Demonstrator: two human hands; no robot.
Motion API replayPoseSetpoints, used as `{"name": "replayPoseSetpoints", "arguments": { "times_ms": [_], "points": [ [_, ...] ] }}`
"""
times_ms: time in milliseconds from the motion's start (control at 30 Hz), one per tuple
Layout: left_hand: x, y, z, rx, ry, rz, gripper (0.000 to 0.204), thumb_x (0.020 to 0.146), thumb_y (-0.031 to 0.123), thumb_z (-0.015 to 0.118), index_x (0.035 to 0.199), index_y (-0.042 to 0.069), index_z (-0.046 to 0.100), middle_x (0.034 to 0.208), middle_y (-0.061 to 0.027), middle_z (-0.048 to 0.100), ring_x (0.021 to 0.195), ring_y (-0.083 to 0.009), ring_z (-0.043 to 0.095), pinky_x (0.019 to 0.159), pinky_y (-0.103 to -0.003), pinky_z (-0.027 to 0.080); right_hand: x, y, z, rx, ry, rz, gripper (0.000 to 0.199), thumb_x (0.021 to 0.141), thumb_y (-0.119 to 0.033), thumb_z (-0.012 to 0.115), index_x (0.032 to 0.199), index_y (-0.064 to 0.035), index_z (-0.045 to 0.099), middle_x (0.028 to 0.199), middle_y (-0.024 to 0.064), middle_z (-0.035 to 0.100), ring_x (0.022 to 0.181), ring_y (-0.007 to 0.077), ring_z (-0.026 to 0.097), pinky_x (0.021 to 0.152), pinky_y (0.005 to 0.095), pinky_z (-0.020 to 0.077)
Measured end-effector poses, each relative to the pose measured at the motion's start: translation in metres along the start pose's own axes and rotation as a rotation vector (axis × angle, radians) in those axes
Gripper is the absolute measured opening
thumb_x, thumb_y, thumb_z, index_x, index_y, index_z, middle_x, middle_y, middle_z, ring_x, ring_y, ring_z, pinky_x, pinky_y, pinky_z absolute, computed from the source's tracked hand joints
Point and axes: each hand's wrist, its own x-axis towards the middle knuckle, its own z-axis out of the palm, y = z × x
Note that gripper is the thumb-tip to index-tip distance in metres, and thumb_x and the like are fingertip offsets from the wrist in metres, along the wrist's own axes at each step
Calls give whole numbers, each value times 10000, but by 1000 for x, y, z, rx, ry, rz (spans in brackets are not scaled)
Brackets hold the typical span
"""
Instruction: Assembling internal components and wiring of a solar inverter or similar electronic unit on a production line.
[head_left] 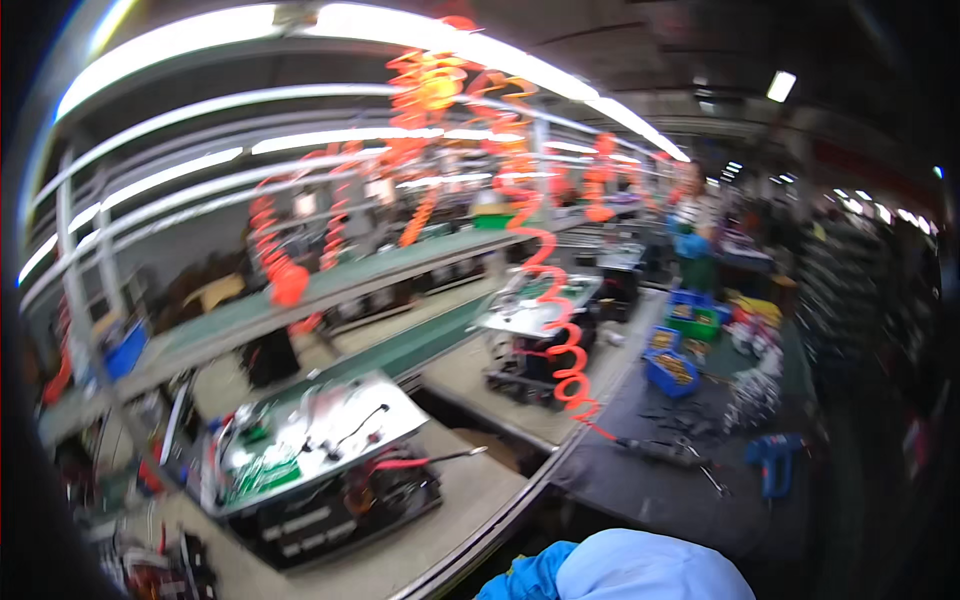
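Neither of my hands shows. At the lower edge, light blue cloth (pixel 645 570) with a brighter blue part beside it covers what may be an arm; no fingers show. Nearest to it is the dark bench top at right, where a dark air tool (pixel 660 453) lies on the end of an orange coiled hose (pixel 545 270). A blue power tool (pixel 775 462) rests farther right. On the line at left sits a dark electronic unit (pixel 340 515) with a silvery top plate (pixel 340 430), green boards and a red cable. The picture is smeared by motion.
A second unit (pixel 540 305) stands farther along the line. Blue bins of small parts (pixel 672 372) and a green bin (pixel 695 322) are on the right bench. A long shelf (pixel 350 270) runs along the left. A person (pixel 692 235) stands at the back.
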Motion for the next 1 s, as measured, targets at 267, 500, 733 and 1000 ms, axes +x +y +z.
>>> {"name": "replayPoseSetpoints", "arguments": {
  "times_ms": [267,500,733,1000],
  "points": [
    [30,77,3,-25,-174,147,424,860,284,658,1147,-19,586,981,-191,650,922,-341,617,836,-416,485,-13,12,17,51,-95,215,313,901,-312,615,1066,-48,647,1019,165,654,965,310,621,819,413,492],
    [20,76,-5,-5,-233,111,432,865,237,672,1173,-49,573,1046,-187,647,966,-309,612,872,-384,479,-15,13,23,142,-107,261,342,920,-326,604,1113,-46,633,1065,178,646,1004,320,612,856,419,482],
    [-9,51,-35,-31,-281,-30,444,869,190,686,1199,-78,560,1110,-182,643,1009,-277,607,907,-352,473,2,-1,14,549,-85,422,327,932,-319,593,1089,-35,629,1046,175,647,970,313,615,833,408,481],
    [-42,38,54,-144,-346,316,182,789,204,690,906,69,656,808,-143,645,761,-366,624,665,-428,502,19,-13,52,1777,70,888,584,902,-621,508,1265,-163,512,1064,40,598,763,140,573,521,230,431]
  ]
}}
